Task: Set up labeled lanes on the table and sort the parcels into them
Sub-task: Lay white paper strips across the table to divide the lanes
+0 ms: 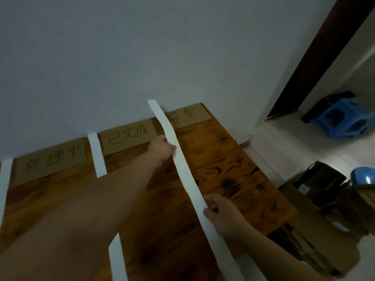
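Note:
A long white strip (183, 169) runs from the wall down over the wooden table (223, 159) toward me. My left hand (162, 149) pinches it near the far end, between the middle cardboard label (127, 136) and the right cardboard label (186, 116). My right hand (223, 213) grips the same strip nearer to me. The strip's top end stands up against the wall. A left cardboard label (52, 161) lies by the wall too. Two other white strips, one (97, 155) beside the middle label and one (5, 179) at the far left, lie on the table.
A grey wall stands right behind the table. Open cardboard boxes (316, 191) sit on the floor to the right of the table. A blue plastic stool (343, 122) stands farther back near a dark door frame.

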